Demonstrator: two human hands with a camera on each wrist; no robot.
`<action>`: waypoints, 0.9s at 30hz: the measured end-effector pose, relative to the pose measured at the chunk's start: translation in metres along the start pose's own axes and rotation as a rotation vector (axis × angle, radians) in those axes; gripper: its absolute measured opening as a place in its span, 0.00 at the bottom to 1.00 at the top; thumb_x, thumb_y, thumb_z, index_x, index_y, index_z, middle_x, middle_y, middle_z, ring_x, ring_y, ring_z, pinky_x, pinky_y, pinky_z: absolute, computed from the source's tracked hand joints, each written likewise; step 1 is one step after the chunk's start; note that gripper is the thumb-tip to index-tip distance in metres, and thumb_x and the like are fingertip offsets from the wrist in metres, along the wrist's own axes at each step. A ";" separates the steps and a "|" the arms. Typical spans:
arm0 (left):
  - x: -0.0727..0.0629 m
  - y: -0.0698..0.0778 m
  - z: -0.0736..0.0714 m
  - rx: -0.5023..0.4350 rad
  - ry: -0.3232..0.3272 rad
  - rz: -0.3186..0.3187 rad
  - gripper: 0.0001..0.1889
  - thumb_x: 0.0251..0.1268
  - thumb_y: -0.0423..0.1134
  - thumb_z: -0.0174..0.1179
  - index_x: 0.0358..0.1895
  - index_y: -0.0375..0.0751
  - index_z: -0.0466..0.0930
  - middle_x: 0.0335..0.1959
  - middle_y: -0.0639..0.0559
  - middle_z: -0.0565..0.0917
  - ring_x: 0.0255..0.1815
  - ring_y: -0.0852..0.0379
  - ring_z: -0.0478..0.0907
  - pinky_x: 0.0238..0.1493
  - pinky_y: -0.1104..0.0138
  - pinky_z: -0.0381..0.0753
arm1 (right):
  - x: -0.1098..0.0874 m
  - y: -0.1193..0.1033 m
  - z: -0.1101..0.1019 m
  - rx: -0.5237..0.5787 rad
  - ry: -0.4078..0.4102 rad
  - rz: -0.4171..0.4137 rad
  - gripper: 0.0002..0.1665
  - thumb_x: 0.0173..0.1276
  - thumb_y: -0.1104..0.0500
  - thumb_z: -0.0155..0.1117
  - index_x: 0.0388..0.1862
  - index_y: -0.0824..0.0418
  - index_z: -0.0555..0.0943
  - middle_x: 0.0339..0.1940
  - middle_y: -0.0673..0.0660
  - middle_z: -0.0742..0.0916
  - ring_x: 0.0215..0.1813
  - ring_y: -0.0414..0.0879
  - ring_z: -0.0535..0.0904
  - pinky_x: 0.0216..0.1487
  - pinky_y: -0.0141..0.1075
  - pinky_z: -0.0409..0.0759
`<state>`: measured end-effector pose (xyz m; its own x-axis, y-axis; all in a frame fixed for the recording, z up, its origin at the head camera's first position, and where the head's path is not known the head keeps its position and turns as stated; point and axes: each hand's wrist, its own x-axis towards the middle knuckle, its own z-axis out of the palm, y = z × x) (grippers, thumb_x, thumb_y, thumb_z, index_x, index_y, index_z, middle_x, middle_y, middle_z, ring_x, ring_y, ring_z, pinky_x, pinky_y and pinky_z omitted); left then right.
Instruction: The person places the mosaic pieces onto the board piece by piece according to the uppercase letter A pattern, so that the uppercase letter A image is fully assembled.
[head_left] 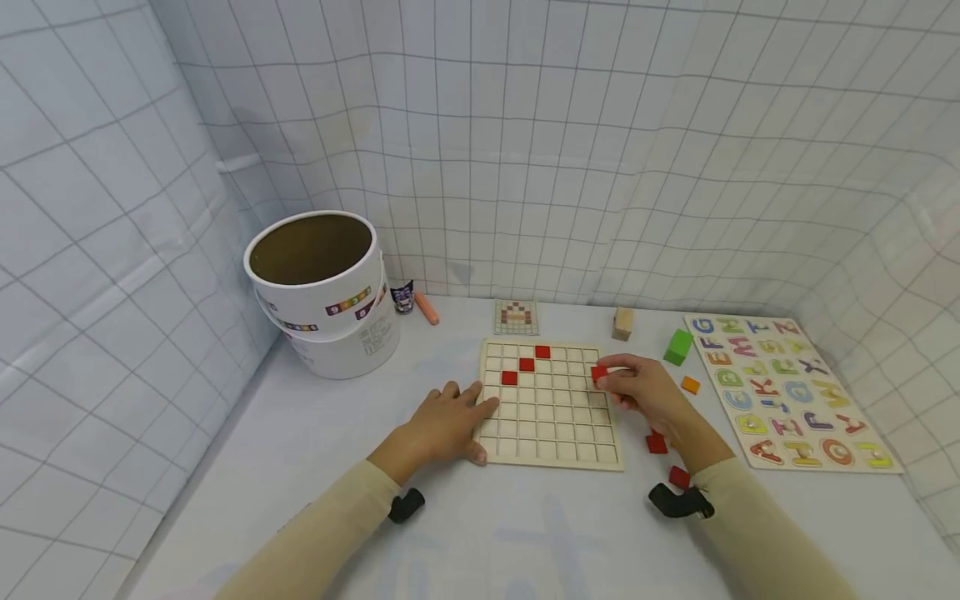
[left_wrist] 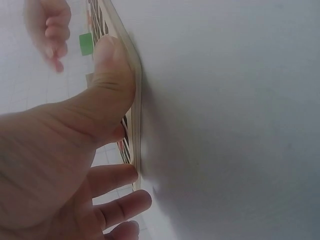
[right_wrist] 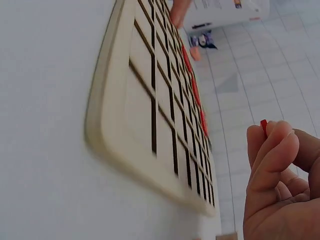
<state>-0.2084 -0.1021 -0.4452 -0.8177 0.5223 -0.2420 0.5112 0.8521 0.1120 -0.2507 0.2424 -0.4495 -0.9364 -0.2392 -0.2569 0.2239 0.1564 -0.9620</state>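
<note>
A pale wooden grid board [head_left: 555, 464] lies flat on the table. Three red square tiles [head_left: 527, 365] sit in its cells in a diagonal toward the upper left. My left hand [head_left: 447, 423] rests on the board's left edge, fingers spread; in the left wrist view the thumb [left_wrist: 112, 65] lies on the rim. Above the board's right side, my right hand [head_left: 643, 390] pinches another red tile [head_left: 598, 373] between thumb and fingertips. Only a thin edge of that tile [right_wrist: 264, 128] shows in the right wrist view.
Loose red tiles [head_left: 657, 443] and an orange tile [head_left: 691, 385] lie around the right forearm. Behind are a green block [head_left: 678, 347], a wooden block [head_left: 622, 323] and a pattern card [head_left: 516, 317]. A letter board [head_left: 885, 468] lies right; a white bucket [head_left: 345, 333] stands left.
</note>
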 end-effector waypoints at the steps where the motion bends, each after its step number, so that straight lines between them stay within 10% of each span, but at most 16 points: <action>1: 0.000 0.000 0.000 0.004 0.000 -0.001 0.48 0.54 0.63 0.69 0.79 0.54 0.64 0.80 0.41 0.61 0.68 0.40 0.66 0.66 0.46 0.69 | 0.006 -0.002 0.011 0.013 -0.015 -0.006 0.32 0.71 0.61 0.68 0.70 0.69 0.69 0.31 0.53 0.87 0.26 0.39 0.77 0.28 0.27 0.77; 13: 0.000 0.000 0.002 -0.006 -0.028 -0.011 0.48 0.53 0.64 0.70 0.78 0.53 0.65 0.80 0.41 0.62 0.69 0.40 0.66 0.66 0.46 0.69 | 0.037 -0.006 0.113 -0.228 -0.099 0.003 0.19 0.68 0.63 0.70 0.56 0.64 0.78 0.31 0.58 0.88 0.23 0.44 0.82 0.26 0.31 0.80; 19: 0.001 -0.001 0.001 -0.006 -0.019 -0.003 0.48 0.52 0.64 0.70 0.78 0.53 0.65 0.80 0.41 0.63 0.68 0.39 0.67 0.64 0.46 0.70 | 0.042 -0.012 0.130 -0.534 -0.071 -0.084 0.13 0.64 0.63 0.73 0.47 0.60 0.82 0.26 0.55 0.84 0.17 0.42 0.76 0.22 0.32 0.77; 27: 0.002 -0.001 0.000 0.004 0.000 0.018 0.48 0.52 0.64 0.70 0.77 0.52 0.66 0.79 0.40 0.64 0.68 0.38 0.68 0.63 0.45 0.71 | 0.040 -0.014 0.129 -0.608 -0.039 -0.119 0.14 0.65 0.62 0.72 0.49 0.59 0.82 0.25 0.54 0.83 0.17 0.43 0.76 0.21 0.33 0.74</action>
<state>-0.2109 -0.1022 -0.4460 -0.8084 0.5377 -0.2396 0.5269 0.8424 0.1125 -0.2563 0.1072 -0.4586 -0.9324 -0.3212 -0.1654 -0.0860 0.6420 -0.7618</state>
